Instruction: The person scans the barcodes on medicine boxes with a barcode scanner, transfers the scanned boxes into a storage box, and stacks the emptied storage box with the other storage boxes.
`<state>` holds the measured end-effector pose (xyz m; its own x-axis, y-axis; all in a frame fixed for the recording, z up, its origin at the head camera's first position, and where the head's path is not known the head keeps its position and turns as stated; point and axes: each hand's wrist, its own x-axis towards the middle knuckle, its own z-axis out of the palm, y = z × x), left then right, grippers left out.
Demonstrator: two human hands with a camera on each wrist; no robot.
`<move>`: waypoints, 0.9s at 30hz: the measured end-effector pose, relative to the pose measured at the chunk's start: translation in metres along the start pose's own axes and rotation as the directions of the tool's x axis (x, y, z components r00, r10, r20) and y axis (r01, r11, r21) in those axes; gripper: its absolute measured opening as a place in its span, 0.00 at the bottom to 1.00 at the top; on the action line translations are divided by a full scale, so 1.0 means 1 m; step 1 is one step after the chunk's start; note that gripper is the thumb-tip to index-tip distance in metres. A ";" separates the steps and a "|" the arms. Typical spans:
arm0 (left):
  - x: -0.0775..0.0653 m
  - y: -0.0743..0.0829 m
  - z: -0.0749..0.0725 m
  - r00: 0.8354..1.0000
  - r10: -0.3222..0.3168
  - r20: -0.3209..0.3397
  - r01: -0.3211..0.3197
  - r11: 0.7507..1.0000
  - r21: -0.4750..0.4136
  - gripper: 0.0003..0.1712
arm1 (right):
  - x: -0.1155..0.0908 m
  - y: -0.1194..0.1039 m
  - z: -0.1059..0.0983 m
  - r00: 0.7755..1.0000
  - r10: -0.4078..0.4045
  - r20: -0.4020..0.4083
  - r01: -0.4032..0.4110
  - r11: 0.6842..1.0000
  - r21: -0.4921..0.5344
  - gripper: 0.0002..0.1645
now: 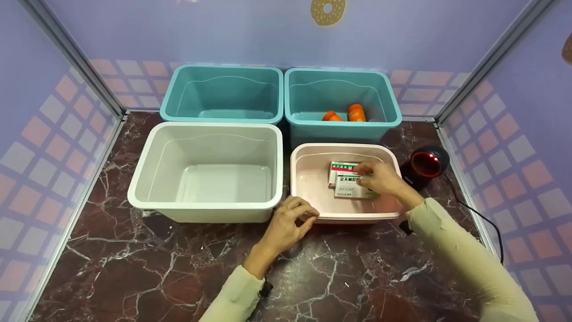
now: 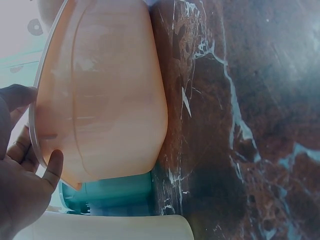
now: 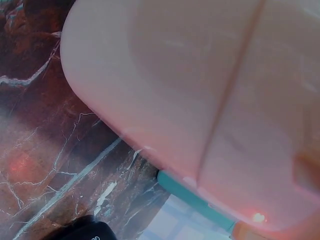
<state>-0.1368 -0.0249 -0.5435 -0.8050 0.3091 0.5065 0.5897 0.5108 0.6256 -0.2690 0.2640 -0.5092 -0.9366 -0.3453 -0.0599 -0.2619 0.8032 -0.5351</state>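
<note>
My left hand (image 1: pixel 288 223) holds the front left corner of the pink bin (image 1: pixel 308 216); in the left wrist view its thumb lies against the outer wall (image 2: pixel 110 95) and its fingers are at the rim. Inside this bin, my right hand (image 1: pixel 380 179) pinches a white medicine box (image 1: pixel 346 190) with dark lettering near its upper edge. That box overlaps a second medicine box (image 1: pixel 338 167) with a red and green band. In the right wrist view the bin's wall (image 3: pixel 165 100) hides most of the hand.
A white bin (image 1: pixel 205 205) stands to the left. Behind are two blue bins, the left one (image 1: pixel 223 70) and the right one (image 1: pixel 342 129), which holds orange bottles (image 1: pixel 356 112). A black scanner (image 1: pixel 426 163) with a lit red ring and a cable (image 1: pixel 480 217) stands at right.
</note>
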 end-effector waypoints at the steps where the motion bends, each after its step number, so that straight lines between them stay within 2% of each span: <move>1: 0.000 0.000 0.000 1.000 -0.001 0.001 0.001 1.000 -0.001 0.03 | 0.000 0.000 0.000 1.000 0.002 0.001 -0.002 1.000 0.003 0.20; 11: 0.000 0.000 -0.001 1.000 -0.013 0.011 0.013 1.000 -0.003 0.04 | 0.000 0.000 -0.001 1.000 0.014 0.019 -0.015 1.000 0.009 0.23; 20: 0.002 0.001 -0.002 1.000 -0.012 0.005 0.012 1.000 -0.001 0.03 | 0.000 0.001 -0.001 1.000 -0.011 0.006 0.011 1.000 -0.020 0.23; 27: 0.000 0.001 -0.001 1.000 -0.025 0.013 0.025 1.000 -0.004 0.03 | 0.000 0.002 0.003 0.999 -0.001 0.052 0.003 1.000 -0.026 0.21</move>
<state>-0.1360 -0.0252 -0.5421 -0.8201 0.3071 0.4828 0.5698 0.5151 0.6403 -0.2688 0.2649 -0.5126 -0.9227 -0.3715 -0.1033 -0.2706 0.8148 -0.5127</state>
